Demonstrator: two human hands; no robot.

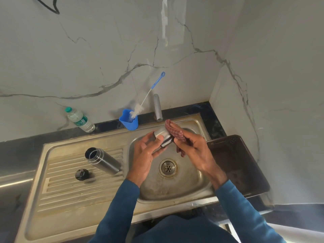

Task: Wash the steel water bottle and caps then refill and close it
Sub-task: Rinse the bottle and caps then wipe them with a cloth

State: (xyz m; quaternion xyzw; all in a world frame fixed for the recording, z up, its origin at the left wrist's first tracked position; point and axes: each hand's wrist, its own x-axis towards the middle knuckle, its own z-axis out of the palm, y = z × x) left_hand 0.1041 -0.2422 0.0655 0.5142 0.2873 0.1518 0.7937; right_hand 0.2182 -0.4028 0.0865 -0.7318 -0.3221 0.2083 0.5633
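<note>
Blue sleeves in front, left hand (146, 153) gripping the steel cup cap (162, 135) over the sink (175, 188) while right hand (191, 146) presses a maroon scrubber (174, 131) on it, so steel bottle (103, 160) and black cap (81, 174) on the drainboard look unwashed, refill pending.

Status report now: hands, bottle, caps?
Left hand holds steel cap; right hand rubs it with scrubber. Bottle open, black cap beside. Nothing blocking.

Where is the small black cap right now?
Head view: the black cap sits on the sink's draining board, left of the basin, just in front of the open steel bottle.
</note>
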